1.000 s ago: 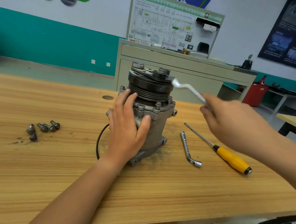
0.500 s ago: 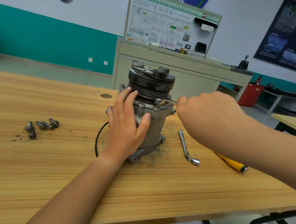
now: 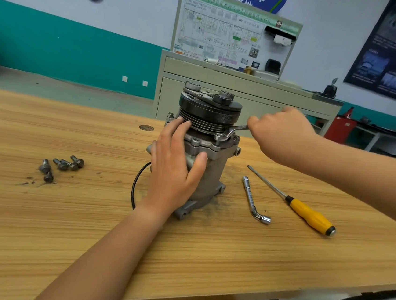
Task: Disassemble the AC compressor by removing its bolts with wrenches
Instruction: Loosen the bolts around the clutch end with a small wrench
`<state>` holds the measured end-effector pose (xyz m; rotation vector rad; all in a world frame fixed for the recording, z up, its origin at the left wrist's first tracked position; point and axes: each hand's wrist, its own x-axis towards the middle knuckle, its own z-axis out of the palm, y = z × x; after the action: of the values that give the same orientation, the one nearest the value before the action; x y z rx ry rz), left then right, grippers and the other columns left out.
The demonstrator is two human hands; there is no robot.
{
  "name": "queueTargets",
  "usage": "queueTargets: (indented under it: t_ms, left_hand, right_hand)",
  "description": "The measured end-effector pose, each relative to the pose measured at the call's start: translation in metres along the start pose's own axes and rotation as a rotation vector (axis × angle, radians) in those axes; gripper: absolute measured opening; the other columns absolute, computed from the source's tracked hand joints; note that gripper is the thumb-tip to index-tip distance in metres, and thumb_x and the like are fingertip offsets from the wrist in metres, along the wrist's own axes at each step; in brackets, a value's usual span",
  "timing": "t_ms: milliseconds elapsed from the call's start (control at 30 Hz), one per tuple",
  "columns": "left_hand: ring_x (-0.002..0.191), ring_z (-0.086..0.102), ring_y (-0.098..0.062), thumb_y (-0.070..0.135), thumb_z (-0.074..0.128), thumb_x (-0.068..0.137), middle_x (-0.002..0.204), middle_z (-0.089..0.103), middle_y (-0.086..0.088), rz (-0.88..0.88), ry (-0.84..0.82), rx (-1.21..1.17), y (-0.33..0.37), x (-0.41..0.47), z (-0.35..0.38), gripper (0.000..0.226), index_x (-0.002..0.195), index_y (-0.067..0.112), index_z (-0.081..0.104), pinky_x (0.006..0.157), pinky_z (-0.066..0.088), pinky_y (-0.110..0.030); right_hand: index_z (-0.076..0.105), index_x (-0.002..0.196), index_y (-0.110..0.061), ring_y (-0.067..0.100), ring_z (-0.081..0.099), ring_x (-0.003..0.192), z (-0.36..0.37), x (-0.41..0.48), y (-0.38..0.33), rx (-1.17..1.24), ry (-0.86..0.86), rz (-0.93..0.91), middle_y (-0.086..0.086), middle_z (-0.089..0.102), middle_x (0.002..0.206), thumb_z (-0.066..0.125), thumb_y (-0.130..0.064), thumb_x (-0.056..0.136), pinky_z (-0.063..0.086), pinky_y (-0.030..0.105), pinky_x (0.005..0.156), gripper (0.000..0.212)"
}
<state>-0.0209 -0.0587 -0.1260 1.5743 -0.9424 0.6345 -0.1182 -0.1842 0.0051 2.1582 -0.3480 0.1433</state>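
Observation:
The grey AC compressor (image 3: pixel 214 173) stands upright mid-table, its black pulley on top. My left hand (image 3: pixel 174 167) rests flat against the near side of its body, fingers spread and straight, thumb on the housing. My right hand (image 3: pixel 280 133) grips the handle of a silver wrench (image 3: pixel 230 131) whose ring end sits over a bolt on the flange just under the pulley. Several removed bolts (image 3: pixel 62 166) lie loose on the table to the left.
An L-shaped socket wrench (image 3: pixel 254 201) and a yellow-handled screwdriver (image 3: pixel 307 214) lie right of the compressor on the wooden table (image 3: pixel 61 233). A black O-ring (image 3: pixel 137 185) curls behind my left wrist. A beige cabinet (image 3: pixel 247 86) stands beyond the table.
My right hand brought the wrench down from beside the pulley onto a flange bolt, then swung the handle out to the right. My left hand stayed on the compressor.

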Motion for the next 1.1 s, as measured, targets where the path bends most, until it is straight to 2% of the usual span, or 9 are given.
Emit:
queueTargets:
  t_ms: [67, 167, 233, 300, 400, 600, 800, 900, 1100]
  left_hand:
    - [0.134, 0.026, -0.017, 0.038, 0.04, 0.086, 0.143, 0.034, -0.014, 0.01, -0.016, -0.018, -0.001, 0.001, -0.002, 0.063, 0.138, 0.001, 0.036, 0.11, 0.026, -0.052]
    - [0.133, 0.029, -0.022, 0.037, 0.044, 0.083, 0.142, 0.033, -0.015, 0.048, -0.035, -0.044, -0.005, 0.003, -0.008, 0.066, 0.137, 0.0, 0.034, 0.107, 0.029, -0.056]
    - [0.132, 0.029, -0.02, 0.037, 0.046, 0.082, 0.14, 0.034, -0.016, 0.075, -0.031, -0.037, -0.008, 0.004, -0.011, 0.067, 0.136, -0.001, 0.035, 0.106, 0.03, -0.057]
    - [0.131, 0.029, -0.019, 0.038, 0.047, 0.081, 0.14, 0.034, -0.016, 0.085, -0.025, -0.038, -0.009, 0.005, -0.011, 0.068, 0.136, 0.0, 0.035, 0.105, 0.03, -0.058]
    - [0.132, 0.028, -0.018, 0.039, 0.048, 0.081, 0.141, 0.034, -0.015, 0.087, -0.017, -0.045, -0.009, 0.005, -0.009, 0.068, 0.138, 0.002, 0.033, 0.106, 0.029, -0.058]
    - [0.122, 0.03, 0.001, 0.04, 0.039, 0.087, 0.128, 0.032, 0.005, -0.161, 0.136, -0.223, -0.011, 0.013, -0.01, 0.06, 0.137, 0.008, 0.032, 0.106, 0.025, -0.015]
    - [0.115, 0.035, -0.001, 0.028, 0.038, 0.099, 0.124, 0.038, 0.009, -0.485, 0.157, -0.257, -0.026, 0.024, -0.012, 0.041, 0.137, 0.013, 0.036, 0.096, 0.028, -0.018]
    - [0.085, 0.046, 0.011, 0.03, 0.034, 0.1, 0.099, 0.047, 0.016, -0.693, 0.171, -0.319, -0.033, 0.027, -0.013, 0.026, 0.123, 0.021, 0.042, 0.072, 0.032, -0.003]
    - [0.092, 0.044, -0.018, 0.026, 0.037, 0.097, 0.105, 0.053, -0.005, -1.008, 0.172, -0.432, -0.049, 0.03, -0.011, 0.028, 0.11, 0.009, 0.054, 0.077, 0.03, -0.03]
  right_hand:
    - [0.043, 0.111, -0.007, 0.024, 0.057, 0.074, 0.014, 0.007, -0.002, 0.058, 0.1, -0.015, 0.003, 0.056, 0.078, 0.043, -0.002, 0.089, 0.042, 0.035, 0.083, 0.022]
    - [0.042, 0.122, -0.004, 0.029, 0.058, 0.095, 0.029, 0.012, -0.005, 0.088, 0.171, 0.021, 0.011, 0.063, 0.101, 0.039, -0.001, 0.091, 0.027, 0.043, 0.104, 0.03]
    - [0.047, 0.122, -0.001, 0.031, 0.059, 0.086, 0.031, 0.007, -0.006, 0.23, 0.28, 0.122, 0.015, 0.065, 0.095, 0.037, -0.001, 0.094, 0.033, 0.045, 0.098, 0.03]
    - [0.053, 0.117, 0.002, 0.029, 0.053, 0.061, 0.024, -0.007, -0.006, 0.527, 0.462, 0.265, 0.011, 0.062, 0.072, 0.041, -0.008, 0.096, 0.042, 0.041, 0.066, 0.026]
    - [0.049, 0.12, -0.006, 0.019, 0.04, 0.048, 0.006, -0.032, -0.004, 0.848, 0.466, 0.341, -0.007, 0.041, 0.055, 0.039, -0.02, 0.098, 0.027, 0.028, 0.048, 0.028]
    - [0.044, 0.122, -0.021, 0.015, 0.044, 0.054, -0.02, -0.063, -0.011, 0.647, 0.12, 0.164, -0.003, 0.043, 0.06, 0.031, -0.029, 0.098, 0.032, 0.026, 0.045, 0.028]
    - [0.041, 0.125, -0.026, 0.013, 0.038, 0.052, -0.018, -0.059, -0.014, 0.469, -0.007, 0.171, -0.003, 0.039, 0.061, 0.035, -0.02, 0.097, 0.041, 0.028, 0.05, 0.029]
    - [0.041, 0.126, -0.025, 0.012, 0.034, 0.049, -0.023, -0.058, -0.015, 0.418, -0.041, 0.147, -0.003, 0.036, 0.059, 0.036, -0.018, 0.096, 0.035, 0.025, 0.044, 0.031]
    - [0.044, 0.097, -0.011, 0.014, 0.025, 0.043, -0.054, -0.058, -0.017, 0.113, -0.048, -0.024, 0.0, 0.029, 0.056, 0.041, -0.004, 0.091, 0.019, 0.025, 0.037, 0.01]
